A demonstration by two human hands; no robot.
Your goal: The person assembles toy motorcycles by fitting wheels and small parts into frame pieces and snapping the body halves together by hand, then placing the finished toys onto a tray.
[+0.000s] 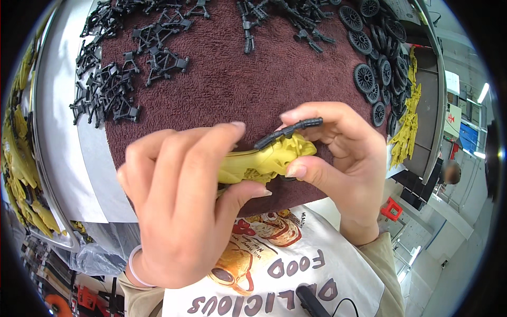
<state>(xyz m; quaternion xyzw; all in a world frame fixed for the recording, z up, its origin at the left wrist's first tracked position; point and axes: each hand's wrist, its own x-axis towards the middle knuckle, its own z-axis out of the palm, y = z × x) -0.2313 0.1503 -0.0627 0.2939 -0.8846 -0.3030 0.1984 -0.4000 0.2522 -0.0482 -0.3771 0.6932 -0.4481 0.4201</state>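
Note:
Over the front part of a dark red towel, both hands hold a yellow toy motorcycle body point(245, 165) lengthwise from left to right. My left hand point(177, 190) is closed round its left end, the thumb below and the fingers over the top. At the right end, the thumb of my right hand point(351, 158) presses against the moulded detail. A slim, curved black plastic part point(288, 132) lies along the top of the body's right end, with my right fingers behind it. Whether it is fixed there cannot be seen.
Black frame-like parts point(113, 87) lie in a heap at the left of the towel point(211, 68). Black fork-like pieces point(288, 18) lie at the far side, black spoked wheels point(364, 77) at the right. Yellow parts fill a tray point(31, 174) at far left; more yellow pieces point(406, 127) hang at right.

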